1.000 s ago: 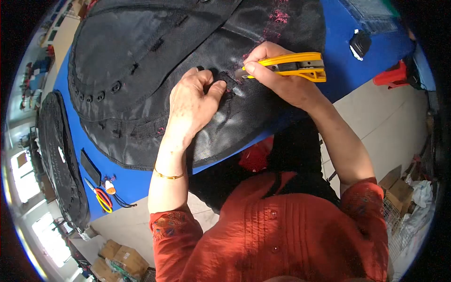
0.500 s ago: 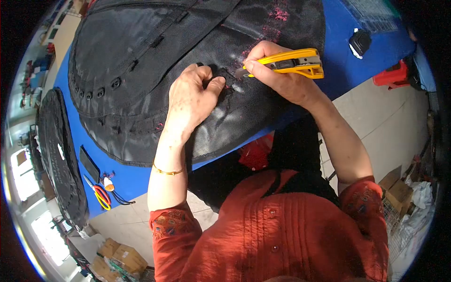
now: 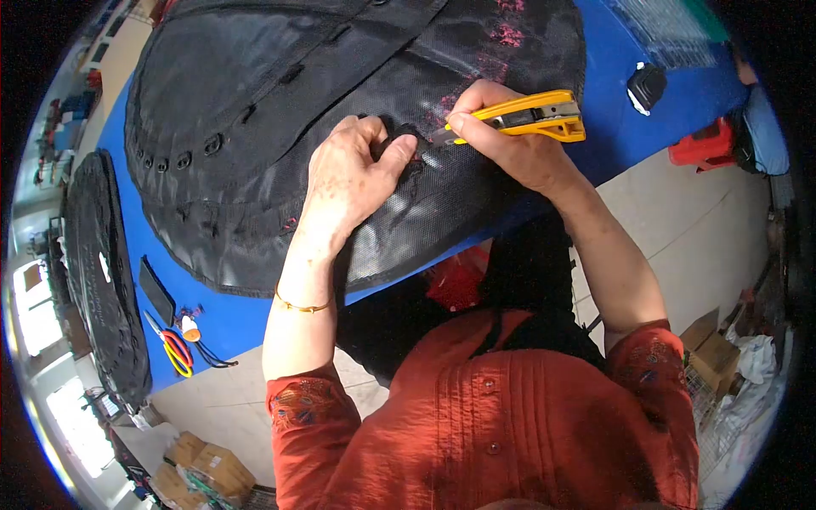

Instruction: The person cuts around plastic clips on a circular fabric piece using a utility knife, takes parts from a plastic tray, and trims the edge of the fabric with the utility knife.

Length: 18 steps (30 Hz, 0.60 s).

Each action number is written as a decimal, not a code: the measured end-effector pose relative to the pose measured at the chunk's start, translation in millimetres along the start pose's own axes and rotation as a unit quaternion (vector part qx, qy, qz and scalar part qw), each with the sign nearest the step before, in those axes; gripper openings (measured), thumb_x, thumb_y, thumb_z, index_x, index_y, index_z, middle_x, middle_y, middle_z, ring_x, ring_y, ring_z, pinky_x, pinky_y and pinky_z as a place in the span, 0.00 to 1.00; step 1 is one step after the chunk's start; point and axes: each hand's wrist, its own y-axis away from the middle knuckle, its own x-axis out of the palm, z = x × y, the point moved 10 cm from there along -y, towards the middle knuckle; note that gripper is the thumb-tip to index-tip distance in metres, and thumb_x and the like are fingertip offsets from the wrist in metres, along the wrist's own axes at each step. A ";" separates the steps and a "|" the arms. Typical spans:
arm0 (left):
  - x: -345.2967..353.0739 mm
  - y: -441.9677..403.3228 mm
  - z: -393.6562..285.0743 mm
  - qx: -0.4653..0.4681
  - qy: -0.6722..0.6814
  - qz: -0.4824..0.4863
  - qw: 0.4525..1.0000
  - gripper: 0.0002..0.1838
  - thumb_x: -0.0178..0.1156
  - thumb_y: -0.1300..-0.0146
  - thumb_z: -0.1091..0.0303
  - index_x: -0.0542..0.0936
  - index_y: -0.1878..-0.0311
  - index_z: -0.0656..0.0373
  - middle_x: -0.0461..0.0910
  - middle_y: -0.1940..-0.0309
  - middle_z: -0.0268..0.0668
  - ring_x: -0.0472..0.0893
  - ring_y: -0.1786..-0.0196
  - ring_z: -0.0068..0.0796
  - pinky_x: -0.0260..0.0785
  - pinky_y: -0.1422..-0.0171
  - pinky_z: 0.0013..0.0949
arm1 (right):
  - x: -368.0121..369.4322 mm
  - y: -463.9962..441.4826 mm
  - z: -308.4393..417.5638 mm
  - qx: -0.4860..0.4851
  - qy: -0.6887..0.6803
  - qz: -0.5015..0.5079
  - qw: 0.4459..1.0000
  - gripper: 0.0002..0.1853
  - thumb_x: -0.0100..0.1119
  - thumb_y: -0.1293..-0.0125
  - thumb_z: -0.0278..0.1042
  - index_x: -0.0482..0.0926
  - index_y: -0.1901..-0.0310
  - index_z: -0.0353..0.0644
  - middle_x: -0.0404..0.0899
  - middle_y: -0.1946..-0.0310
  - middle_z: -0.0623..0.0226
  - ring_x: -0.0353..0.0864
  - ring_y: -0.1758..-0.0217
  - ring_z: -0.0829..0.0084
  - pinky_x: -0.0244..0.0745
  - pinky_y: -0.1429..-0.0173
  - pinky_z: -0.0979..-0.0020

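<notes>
A large black fabric bag [image 3: 246, 212] with straps, eyelets and pink marks lies over the blue table. My left hand [image 3: 353, 170] pinches a fold of its black fabric, thumb and curled fingers together. In my right hand [image 3: 506, 140] is a yellow utility knife [image 3: 544, 115], held like a pen. Its blade points left and down at the fabric just beside my left thumb. Whether the blade tip touches the fabric, I cannot tell.
On the blue table [image 3: 225, 327] lie scissors [image 3: 177, 350], a dark flat rectangular object [image 3: 158, 291] and a small black-and-white item [image 3: 646, 87]. Another black bag [image 3: 106, 280] is at the left edge. Cardboard boxes [image 3: 217, 472] and a red stool [image 3: 705, 144] stand on the floor.
The knife blade has shifted slightly right, away from my left thumb, and my left thumb has straightened a little. The whole view has also moved slightly.
</notes>
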 end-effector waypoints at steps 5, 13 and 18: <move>-0.5 0.3 -0.5 0.043 -0.004 -0.027 0.999 0.17 0.70 0.38 0.57 0.81 0.67 0.64 0.78 0.69 0.45 0.81 0.63 0.48 0.72 0.56 0.44 | -4.2 -0.9 11.4 -0.068 0.056 -0.029 0.996 0.11 0.61 0.33 0.24 0.78 0.51 0.47 0.77 0.59 0.66 0.80 0.54 0.65 0.77 0.48 0.68; 2.6 -0.9 4.0 0.009 0.005 -0.005 1.000 0.16 0.69 0.38 0.58 0.82 0.66 0.64 0.77 0.68 0.45 0.81 0.62 0.47 0.72 0.54 0.44 | -1.8 2.4 23.7 -0.160 0.081 -0.058 0.982 0.11 0.62 0.35 0.25 0.77 0.52 0.46 0.77 0.60 0.64 0.79 0.53 0.62 0.77 0.50 0.65; 1.3 -0.8 0.0 0.008 0.008 0.000 1.000 0.16 0.69 0.37 0.58 0.82 0.67 0.64 0.76 0.69 0.44 0.81 0.63 0.46 0.71 0.55 0.44 | -0.3 -4.5 14.6 -0.078 0.033 -0.038 0.996 0.04 0.61 0.33 0.26 0.77 0.58 0.42 0.76 0.61 0.64 0.80 0.55 0.62 0.77 0.51 0.66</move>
